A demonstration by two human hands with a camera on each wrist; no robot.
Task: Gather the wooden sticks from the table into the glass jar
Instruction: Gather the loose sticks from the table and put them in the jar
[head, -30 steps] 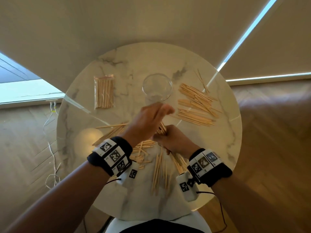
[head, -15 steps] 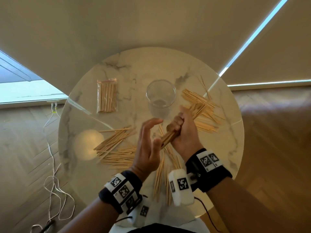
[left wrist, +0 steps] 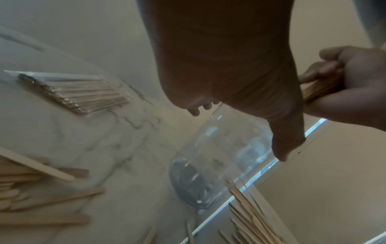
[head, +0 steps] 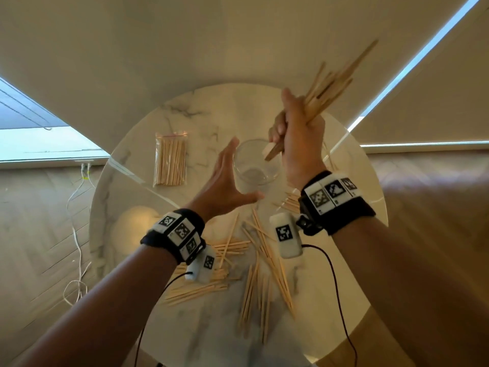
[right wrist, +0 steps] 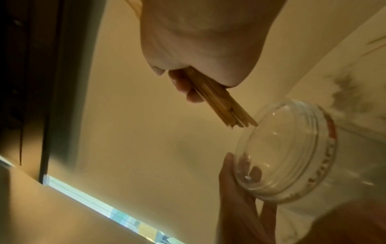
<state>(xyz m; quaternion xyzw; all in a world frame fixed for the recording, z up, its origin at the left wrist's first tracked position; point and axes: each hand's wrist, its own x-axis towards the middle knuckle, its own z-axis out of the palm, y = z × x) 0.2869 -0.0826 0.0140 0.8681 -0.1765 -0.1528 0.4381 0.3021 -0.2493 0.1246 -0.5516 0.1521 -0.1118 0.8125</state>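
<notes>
My right hand (head: 292, 133) grips a bundle of wooden sticks (head: 333, 86) tilted above the clear glass jar (head: 255, 165). The bundle's lower ends (right wrist: 227, 109) hang just over the jar's mouth (right wrist: 292, 148). My left hand (head: 227, 182) is spread at the jar's left side, thumb stretched under the near wall. In the right wrist view its fingers (right wrist: 231, 178) lie straight against the glass by the rim. The jar (left wrist: 219, 165) stands upright on the table with no sticks inside. Loose sticks (head: 259, 274) lie scattered on the near half of the table.
A clear bag of sticks (head: 170, 160) lies on the round marble table (head: 127, 197), left of the jar. More loose sticks (head: 289, 202) lie right of the jar, partly behind my right wrist. A white cable (head: 76, 234) trails on the wooden floor at the left.
My right hand has lifted the bundle from the table up over the jar. My left hand has moved forward from the stick pile to the jar's left side.
</notes>
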